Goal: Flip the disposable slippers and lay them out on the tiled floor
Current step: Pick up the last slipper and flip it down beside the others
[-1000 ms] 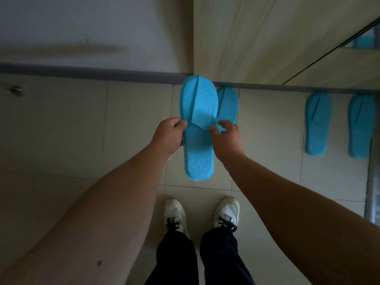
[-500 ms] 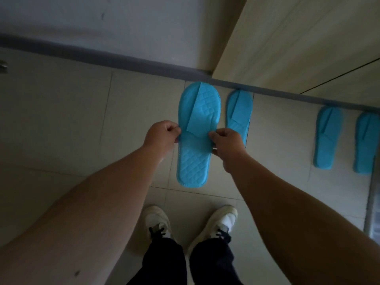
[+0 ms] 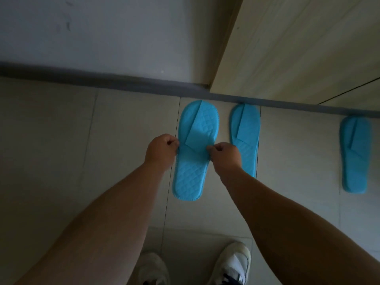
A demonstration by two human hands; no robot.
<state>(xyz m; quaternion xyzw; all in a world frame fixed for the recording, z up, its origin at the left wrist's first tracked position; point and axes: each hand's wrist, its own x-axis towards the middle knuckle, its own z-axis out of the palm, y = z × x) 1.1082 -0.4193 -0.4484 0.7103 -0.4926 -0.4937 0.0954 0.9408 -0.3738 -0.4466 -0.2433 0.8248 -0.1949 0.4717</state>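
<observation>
Pale floor tiles [image 3: 127,153] at centre frame: left hand [image 3: 161,151] and right hand [image 3: 224,156] pinch the held slipper [image 3: 193,167] at its edges, seemingly to line it up beside its neighbour slipper [image 3: 245,136]

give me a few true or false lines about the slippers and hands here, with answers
1. Both hands pinch the same slipper, left hand and right hand on opposite edges. True.
2. Three blue slippers are in view. True.
3. The slipper by the right hand is red. False: it is blue.
4. The far right slipper lies on carpet. False: it lies on the tiled floor.
5. The person is barefoot. False: white shoes show.
</observation>
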